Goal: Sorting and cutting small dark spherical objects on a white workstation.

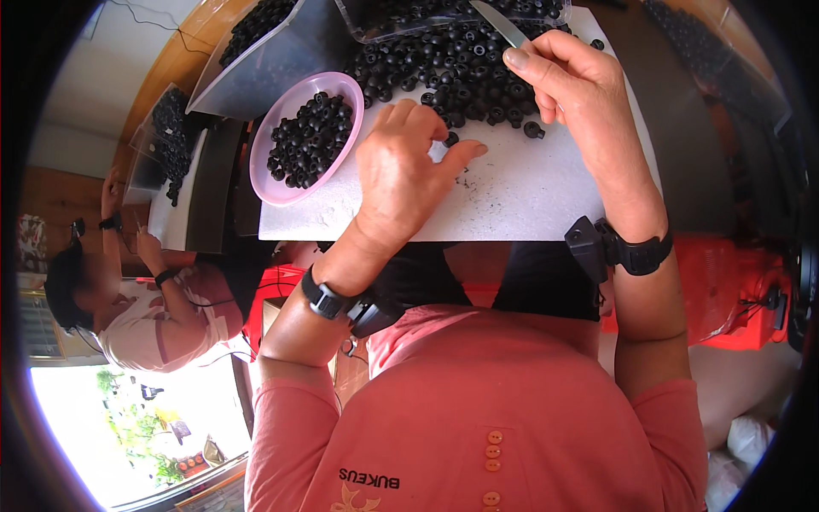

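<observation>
My right hand (pixel 576 81) grips a small knife (pixel 503 23) with a silver blade, which points up and to the left over a heap of small round black parts (pixel 465 68). Each part looks like a bead with a hole or a short neck. Low over the white board (pixel 512 205), my left hand (pixel 401 162) has its fingers bent and its thumb apart from them. One black part (pixel 450 138) shows just past the index fingertip; whether it is touched cannot be told. Beside that hand, a pink bowl (pixel 260 162) holds many of the same parts.
A grey bin (pixel 256 72) of black parts tilts at the back left, and a clear tray (pixel 367 34) lies behind the heap. Dark crumbs (pixel 465 181) dot the board. Far left, another person (pixel 171 316) works at a similar board. Red plastic (pixel 725 294) shows at right.
</observation>
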Available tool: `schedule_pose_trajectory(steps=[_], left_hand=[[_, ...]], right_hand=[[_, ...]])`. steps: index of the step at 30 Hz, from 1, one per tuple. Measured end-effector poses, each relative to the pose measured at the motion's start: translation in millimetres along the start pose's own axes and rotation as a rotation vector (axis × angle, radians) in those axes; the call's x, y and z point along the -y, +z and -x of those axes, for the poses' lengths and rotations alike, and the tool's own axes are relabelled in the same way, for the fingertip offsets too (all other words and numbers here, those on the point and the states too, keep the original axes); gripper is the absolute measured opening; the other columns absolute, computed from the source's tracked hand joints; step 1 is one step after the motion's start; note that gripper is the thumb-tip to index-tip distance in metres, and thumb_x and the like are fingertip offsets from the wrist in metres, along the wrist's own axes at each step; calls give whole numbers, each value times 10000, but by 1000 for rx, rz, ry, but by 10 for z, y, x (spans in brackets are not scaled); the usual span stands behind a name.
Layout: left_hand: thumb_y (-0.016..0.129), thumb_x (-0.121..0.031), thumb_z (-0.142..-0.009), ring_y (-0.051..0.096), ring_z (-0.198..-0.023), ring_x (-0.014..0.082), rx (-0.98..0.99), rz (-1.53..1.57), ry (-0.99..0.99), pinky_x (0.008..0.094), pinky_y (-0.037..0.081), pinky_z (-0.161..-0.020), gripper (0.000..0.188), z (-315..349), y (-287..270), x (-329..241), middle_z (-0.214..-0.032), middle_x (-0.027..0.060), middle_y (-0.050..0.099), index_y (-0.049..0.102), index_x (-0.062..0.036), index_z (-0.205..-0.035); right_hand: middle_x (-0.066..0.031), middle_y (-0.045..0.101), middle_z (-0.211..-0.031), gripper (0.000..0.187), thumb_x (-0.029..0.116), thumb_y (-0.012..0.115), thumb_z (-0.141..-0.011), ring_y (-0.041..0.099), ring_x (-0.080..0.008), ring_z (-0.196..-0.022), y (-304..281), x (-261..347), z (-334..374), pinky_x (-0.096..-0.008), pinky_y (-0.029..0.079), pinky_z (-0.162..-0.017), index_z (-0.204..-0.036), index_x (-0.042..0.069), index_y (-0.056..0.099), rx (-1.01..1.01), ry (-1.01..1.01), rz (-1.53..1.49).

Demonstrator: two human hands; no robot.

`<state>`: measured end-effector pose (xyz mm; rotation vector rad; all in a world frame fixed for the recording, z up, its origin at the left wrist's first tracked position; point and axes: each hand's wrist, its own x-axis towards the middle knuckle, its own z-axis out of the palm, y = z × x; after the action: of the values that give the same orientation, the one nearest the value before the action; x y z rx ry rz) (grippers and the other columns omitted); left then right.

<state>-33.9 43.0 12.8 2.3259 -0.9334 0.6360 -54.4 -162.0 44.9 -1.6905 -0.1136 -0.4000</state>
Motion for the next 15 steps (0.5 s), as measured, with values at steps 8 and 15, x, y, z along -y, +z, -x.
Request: schedule_pose_trajectory(steps=[8,15], left_hand=[[771,-83,-665,585,-776,305,-7,-210,27,414,495,-654,183,65,54,80,-786,103,582,627,-36,-768],[741,-36,-767,596,-720,212,71,-79,-7,325,480,-629,159,21,6,177,-802,70,602,688,-5,-914]], right_hand=[[67,459,-583,236,256,698,-917,409,-23,-508,-27,-67,-7,-198,295,-478,-801,56,652,16,-22,76],[32,405,-536,335,259,732,-874,350,-55,-514,20,-155,-29,-267,283,-468,-692,24,576,95,-57,135]])
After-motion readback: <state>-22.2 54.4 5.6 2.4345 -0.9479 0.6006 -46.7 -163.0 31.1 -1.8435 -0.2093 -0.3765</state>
